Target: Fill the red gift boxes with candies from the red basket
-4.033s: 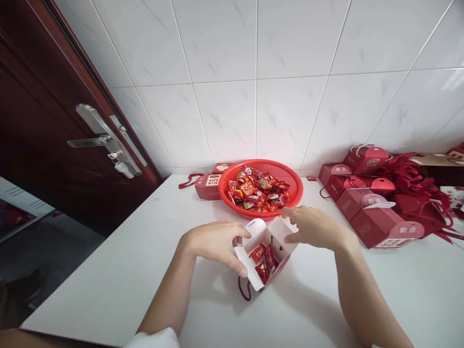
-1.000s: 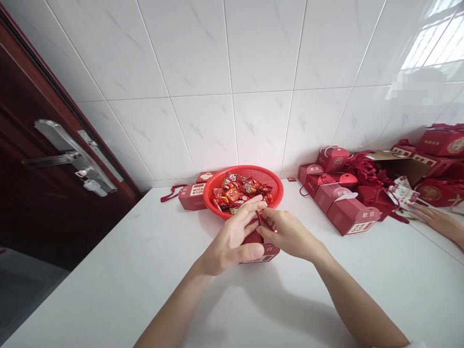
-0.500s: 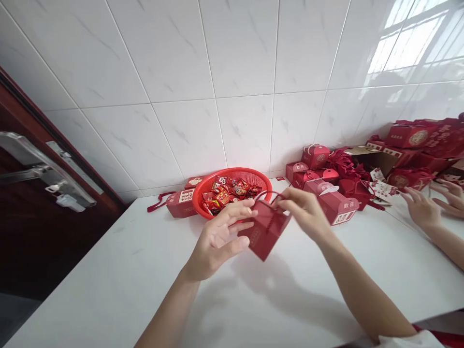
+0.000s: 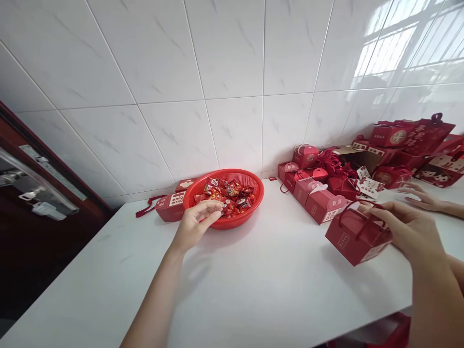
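A small dark red gift box (image 4: 357, 237) with a cord handle hangs tilted over the table's right side. My right hand (image 4: 413, 229) is closed on its handle. My left hand (image 4: 197, 222) is at the near left rim of a red plastic basket (image 4: 235, 224), its fingers loosely curved and apart from the thumb. I see nothing held in it. Inside the basket lie many small wrapped snack packets (image 4: 234, 193), mostly red. Several similar red boxes (image 4: 321, 203) stand in a row just beyond the held box.
Left of the basket sits a red box (image 4: 170, 207) with a ribbon. A pile of red boxes and bags (image 4: 395, 135) lies at the back right, near another person's hand (image 4: 422, 197). White tiles rise behind the table (image 4: 253, 290); a dark door (image 4: 36, 232) is at left.
My right hand has carried the gift box to the right, beside the row of boxes. My left hand has moved away from the box to the basket's rim. The view has shifted slightly right.
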Tool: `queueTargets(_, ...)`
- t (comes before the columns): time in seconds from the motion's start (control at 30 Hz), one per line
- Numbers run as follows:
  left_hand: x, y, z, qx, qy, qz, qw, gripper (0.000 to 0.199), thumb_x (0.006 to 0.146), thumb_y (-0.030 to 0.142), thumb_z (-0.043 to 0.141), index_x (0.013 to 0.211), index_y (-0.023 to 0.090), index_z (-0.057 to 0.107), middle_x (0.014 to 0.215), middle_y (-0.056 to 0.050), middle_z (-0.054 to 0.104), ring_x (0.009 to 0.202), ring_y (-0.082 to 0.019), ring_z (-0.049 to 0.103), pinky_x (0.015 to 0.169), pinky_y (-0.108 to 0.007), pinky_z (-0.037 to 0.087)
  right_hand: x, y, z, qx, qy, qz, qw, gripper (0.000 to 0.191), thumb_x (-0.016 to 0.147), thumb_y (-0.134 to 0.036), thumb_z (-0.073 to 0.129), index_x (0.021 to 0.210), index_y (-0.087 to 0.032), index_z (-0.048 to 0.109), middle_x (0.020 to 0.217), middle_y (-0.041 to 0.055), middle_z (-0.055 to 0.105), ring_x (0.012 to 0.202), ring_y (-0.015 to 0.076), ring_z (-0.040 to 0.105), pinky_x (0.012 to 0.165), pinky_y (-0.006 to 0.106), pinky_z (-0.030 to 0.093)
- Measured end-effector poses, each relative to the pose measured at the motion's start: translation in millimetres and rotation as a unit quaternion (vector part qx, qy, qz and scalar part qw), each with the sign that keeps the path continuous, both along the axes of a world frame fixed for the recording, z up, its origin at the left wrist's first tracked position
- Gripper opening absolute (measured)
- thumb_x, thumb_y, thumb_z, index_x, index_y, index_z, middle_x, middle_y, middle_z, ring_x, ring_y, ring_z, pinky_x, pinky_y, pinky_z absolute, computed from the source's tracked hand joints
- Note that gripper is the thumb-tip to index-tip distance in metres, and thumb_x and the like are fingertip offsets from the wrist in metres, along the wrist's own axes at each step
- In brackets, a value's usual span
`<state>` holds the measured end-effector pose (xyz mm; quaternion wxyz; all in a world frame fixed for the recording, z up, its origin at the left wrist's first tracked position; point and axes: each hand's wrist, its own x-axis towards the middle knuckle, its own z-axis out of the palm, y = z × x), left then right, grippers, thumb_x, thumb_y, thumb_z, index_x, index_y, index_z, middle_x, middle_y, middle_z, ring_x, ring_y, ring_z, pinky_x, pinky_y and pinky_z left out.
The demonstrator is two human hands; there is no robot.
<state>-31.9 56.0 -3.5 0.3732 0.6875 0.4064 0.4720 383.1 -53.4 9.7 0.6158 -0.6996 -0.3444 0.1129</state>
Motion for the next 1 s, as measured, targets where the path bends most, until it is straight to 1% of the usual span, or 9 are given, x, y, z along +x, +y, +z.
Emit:
queueTargets(0.13,-13.2,14.5,-8.3,-0.018,-0.006,0.047,0.999,0.041,0.068,0.052,0.08,0.091,0.018,0.075,0.103,-0.011,0.077,0.105,-0.03,0.07,0.098,-0.044,0.055,18.7,9.2,-24.4,-0.057,0.094,-0.043,0.993,0.022,0.048,-0.034,0.076,0.06,-0.017,0.066,0.055,0.0031,0.062,0.051,0.0157,0.054,0.042,0.024,0.038)
queueTargets(0.2,-19.0,21.3,-12.3,-0.024,-0.009,0.073,0.997,0.042,0.065,0.053,0.081,0.089,0.018,0.075,0.102,-0.011,0.077,0.104,-0.03,0.07,0.098,-0.045,0.054,25.5,18.7,-37.4,-0.037,0.094,-0.065,0.993,0.023,0.048,-0.034,0.075,0.059,-0.017,0.065,0.055,0.0032,0.062,0.052,0.0149,0.052,0.043,0.024,0.038)
queueTargets(0.33,-28.3,33.6,-22.1,-0.032,-0.008,0.115,0.993,0.042,0.062,0.053,0.081,0.085,0.018,0.075,0.097,-0.011,0.077,0.1,-0.031,0.071,0.094,-0.045,0.056,30.6,39.5,-57.9,0.036,0.105,-0.037,0.993,0.023,0.047,-0.036,0.07,0.06,-0.017,0.064,0.061,0.0029,0.064,0.055,0.0144,0.053,0.047,0.024,0.041)
queueTargets(0.43,-32.5,40.9,-31.3,-0.035,-0.011,0.136,0.99,0.041,0.06,0.052,0.08,0.083,0.018,0.075,0.096,-0.01,0.078,0.099,-0.031,0.07,0.094,-0.045,0.055,29.3,49.8,-65.5,0.021,0.066,-0.033,0.997,0.021,0.049,-0.035,0.067,0.06,-0.018,0.063,0.059,0.002,0.063,0.057,0.0147,0.054,0.051,0.024,0.042)
queueTargets(0.57,-33.6,45.6,-40.2,-0.029,-0.006,0.139,0.99,0.039,0.062,0.05,0.079,0.083,0.018,0.075,0.096,-0.01,0.078,0.099,-0.03,0.071,0.094,-0.043,0.056,21.7,52.1,-64.5,-0.006,0.005,-0.045,0.999,0.021,0.051,-0.037,0.064,0.062,-0.02,0.062,0.054,0.0001,0.059,0.057,0.016,0.053,0.055,0.026,0.044)
queueTargets(0.7,-32.3,44.5,-42.5,-0.02,0.011,0.126,0.992,0.036,0.066,0.048,0.076,0.085,0.018,0.075,0.096,-0.01,0.078,0.097,-0.029,0.071,0.093,-0.043,0.056,7.4,45.4,-51.6,-0.014,-0.018,-0.049,0.999,0.021,0.049,-0.04,0.062,0.059,-0.022,0.059,0.054,0.0006,0.056,0.055,0.018,0.05,0.052,0.031,0.039)
queueTargets(0.83,-32.6,43.1,-42.7,-0.01,0.024,0.117,0.993,0.031,0.069,0.045,0.073,0.084,0.018,0.074,0.097,-0.01,0.078,0.098,-0.027,0.071,0.095,-0.042,0.055,-3.4,38.2,-38.7,-0.042,-0.009,-0.073,0.996,0.018,0.045,-0.039,0.064,0.057,-0.027,0.059,0.055,0.0025,0.056,0.058,0.022,0.051,0.057,0.036,0.043)
queueTargets(0.93,-33.4,43.4,-43.3,-0.007,0.025,0.117,0.993,0.03,0.069,0.044,0.072,0.083,0.018,0.074,0.096,-0.01,0.077,0.097,-0.027,0.071,0.094,-0.041,0.056,-5.6,37.7,-37.3,-0.048,-0.011,-0.09,0.995,0.015,0.043,-0.038,0.063,0.054,-0.03,0.056,0.052,0.0032,0.054,0.057,0.0242,0.049,0.059,0.04,0.042)
queueTargets(1.0,-34.0,43.6,-43.6,-0.005,0.025,0.116,0.993,0.03,0.069,0.044,0.072,0.083,0.018,0.074,0.095,-0.01,0.077,0.097,-0.027,0.071,0.093,-0.041,0.056,-5.0,39.8,-40.4,-0.055,-0.021,-0.082,0.995,0.015,0.044,-0.039,0.063,0.054,-0.031,0.056,0.052,0.0035,0.054,0.056,0.0251,0.05,0.059,0.041,0.042)
